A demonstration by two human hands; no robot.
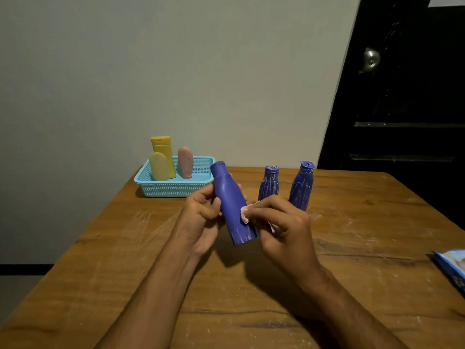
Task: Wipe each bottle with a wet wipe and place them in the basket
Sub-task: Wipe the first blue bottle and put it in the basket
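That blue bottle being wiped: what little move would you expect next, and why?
Probably sliding the wet wipe down toward the base of the held blue bottle. Its upper body looks clean, but white streaks remain near the bottom. The left hand grips the bottle while the right hand pinches the wipe against its side, just above those streaks.

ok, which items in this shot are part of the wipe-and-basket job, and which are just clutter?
Job:
- held blue bottle, gripped by left hand
- wet wipe, pinched by right hand
- two streaked blue bottles, standing on the table
- blue basket holding two yellow bottles and a pink one
- wipes packet

Clutter:
- door knob
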